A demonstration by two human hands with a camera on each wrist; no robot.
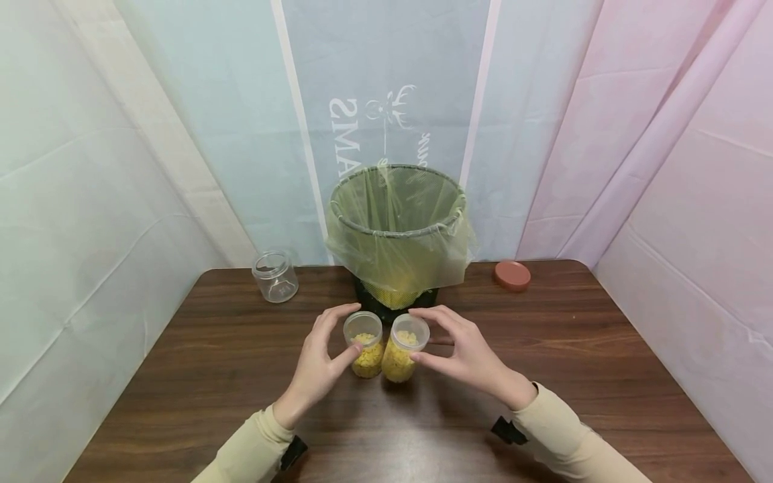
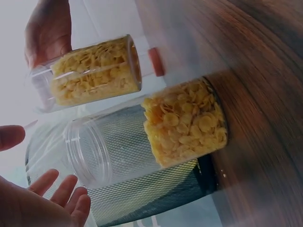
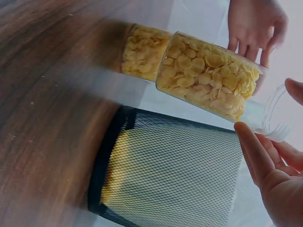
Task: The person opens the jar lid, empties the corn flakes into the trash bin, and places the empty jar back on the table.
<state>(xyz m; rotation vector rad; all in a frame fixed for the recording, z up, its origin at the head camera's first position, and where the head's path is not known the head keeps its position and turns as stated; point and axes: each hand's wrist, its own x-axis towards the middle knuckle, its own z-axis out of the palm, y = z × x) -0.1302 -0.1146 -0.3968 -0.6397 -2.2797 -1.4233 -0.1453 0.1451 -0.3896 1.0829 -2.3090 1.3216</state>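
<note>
- Nearest you, taking the two flake-filled jars as the clock's centre, your left sleeve [image 1: 250, 446] lies at 8 o'clock and your right sleeve [image 1: 570, 429] at 4, both pale, each with a black piece [image 1: 509, 431] by the cuff.
- At 9 o'clock your left hand [image 1: 315, 360] curves loosely, thumb and fingers spread wide about the mouth of the left jar [image 2: 130, 142]; you cannot tell whether any fingertip touches it.
- At 3 o'clock your right hand [image 1: 468, 354] has its thumb and fingers part-way apart, gripping the right jar [image 3: 208, 78] near its rim.
- At the centre, the left jar stands upright on the brown wood-look table [image 1: 199, 396], about half full of yellow flakes [image 2: 187, 125].
- Just beside it, the right jar hangs off the table, slightly tilted, and its flakes reach higher.
- Just beyond both jars, at 12 o'clock, stands a dark mesh bin [image 3: 175, 170], with a see-through yellowish liner [image 1: 417, 261] folded over its rim. Yellow shows low through the mesh.
- Farther off, at 10 o'clock, a clear wide jar [image 1: 279, 285] stands mouth up.
- At 2 o'clock lies a reddish lid [image 1: 512, 276].
- Farthest, at 12, hangs a blue-grey cloth [image 1: 386, 47] with reversed white lettering.
</note>
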